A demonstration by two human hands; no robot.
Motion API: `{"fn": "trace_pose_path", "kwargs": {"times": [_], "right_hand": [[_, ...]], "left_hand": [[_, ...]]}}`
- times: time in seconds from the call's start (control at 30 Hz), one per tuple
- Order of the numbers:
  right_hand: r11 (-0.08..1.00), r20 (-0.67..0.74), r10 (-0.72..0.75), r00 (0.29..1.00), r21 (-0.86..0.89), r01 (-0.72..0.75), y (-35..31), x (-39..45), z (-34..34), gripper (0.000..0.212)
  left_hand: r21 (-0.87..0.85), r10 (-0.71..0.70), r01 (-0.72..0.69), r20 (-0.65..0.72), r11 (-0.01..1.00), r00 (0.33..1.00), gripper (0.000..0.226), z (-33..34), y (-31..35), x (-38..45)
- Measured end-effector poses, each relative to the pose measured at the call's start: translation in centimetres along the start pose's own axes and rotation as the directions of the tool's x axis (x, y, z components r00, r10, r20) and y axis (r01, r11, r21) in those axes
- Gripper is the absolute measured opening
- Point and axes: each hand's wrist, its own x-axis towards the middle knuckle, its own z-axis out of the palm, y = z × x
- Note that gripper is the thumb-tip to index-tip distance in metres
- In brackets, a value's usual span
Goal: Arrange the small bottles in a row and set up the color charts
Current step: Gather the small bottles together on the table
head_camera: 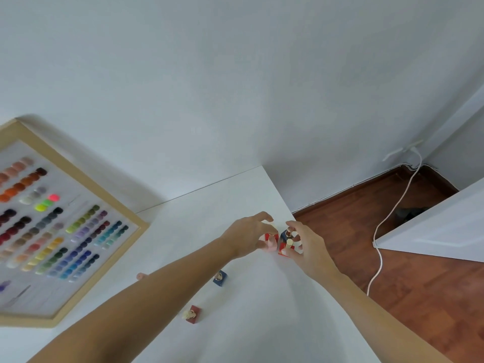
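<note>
Nearest us on the white bench (262,323) lies a dark red bottle (193,314), tipped on its side with its pale cap toward the left. A little further on a blue bottle (220,278) sits alone, and a pinkish cap or bottle (141,276) peeps out from behind our left forearm; we cannot tell which. To the left, the framed color chart (52,231) rests tilted at the wall.

Further still, near the bench's right edge, both hands work a tight cluster. Our left hand (248,235) has its fingers curled loosely around a red bottle (271,238), the grip half closed and touching it; whether it is truly pinched we cannot tell. Our right hand (305,244) closes thumb and fingers on a blue and red pair (285,243) with pale and brownish caps, which stand touching one another.

We judge these bottles light, hard and probably glass, smooth-sided, top-heavy with their tall caps, so easy to topple. Best to take each by its square body, low down, rather than the cap, and slide it into line. The cluster stands close to the edge above the wooden floor (392,258), so a nudge rightward could send one over. Beyond, a white cable (387,218) hangs down the wall.
</note>
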Motion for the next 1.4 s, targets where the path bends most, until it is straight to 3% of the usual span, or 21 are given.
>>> {"fn": "trace_pose_path", "kwargs": {"times": [0.17, 0.27, 0.33, 0.43, 0.6, 0.8, 1.0, 1.13, 1.3, 1.4], "right_hand": [[0.99, -0.096, -0.074, 0.993, -0.125, 0.061, -1.1, -1.3, 0.8, 0.061], [0.979, -0.226, -0.19, 0.955, -0.119, 0.167, -3.3, -2.5, 1.9, 0.048], [0.96, -0.242, -0.278, 0.93, -0.114, 0.257, -5.1, -3.3, 3.1, 0.04], [0.923, -0.132, -0.383, 0.915, -0.1, 0.372, -7.9, -4.5, 5.7, 0.029], [0.888, 0.197, -0.444, 0.874, -0.036, 0.459, -11.5, -6.5, 10.6, 0.027], [0.872, 0.521, -0.255, 0.815, -0.24, 0.426, -13.7, -7.4, 15.9, 0.055], [0.798, 0.562, -0.247, 0.789, -0.344, 0.495, -15.5, -7.2, 19.1, 0.064], [0.772, 0.582, -0.258, 0.771, -0.356, 0.527, -16.4, -7.1, 19.8, 0.061], [0.797, 0.561, -0.267, 0.783, -0.327, 0.507, -16.8, -7.1, 20.0, 0.029], [0.818, 0.548, -0.231, 0.804, -0.337, 0.465, -16.7, -7.1, 19.9, 0.021]], "left_hand": [[-0.103, -0.059, 0.052, -0.062, 0.993, 0.996, 0.05, -2.0, -3.0, -4.7], [-0.113, -0.144, 0.131, -0.116, 0.985, 0.983, 0.046, -3.0, -5.9, -9.0], [-0.106, -0.208, 0.193, -0.149, 0.975, 0.967, 0.042, -3.5, -7.8, -12.2], [-0.107, -0.293, 0.278, -0.178, 0.955, 0.939, 0.035, -3.5, -10.3, -17.1], [-0.026, -0.38, 0.38, -0.106, 0.925, 0.919, 0.028, -1.8, -13.2, -23.6], [0.189, -0.348, 0.328, 0.087, 0.926, 0.934, 0.041, 1.9, -15.0, -27.6], [0.148, -0.283, 0.267, 0.104, 0.952, 0.953, 0.067, 4.7, -15.1, -27.0], [0.131, -0.257, 0.244, 0.092, 0.961, 0.962, 0.05, 5.5, -14.9, -26.0], [0.123, -0.242, 0.234, 0.055, 0.964, 0.969, 0.028, 6.0, -14.9, -25.1], [0.183, -0.247, 0.235, 0.045, 0.954, 0.968, 0.023, 6.2, -14.9, -24.6]]}}
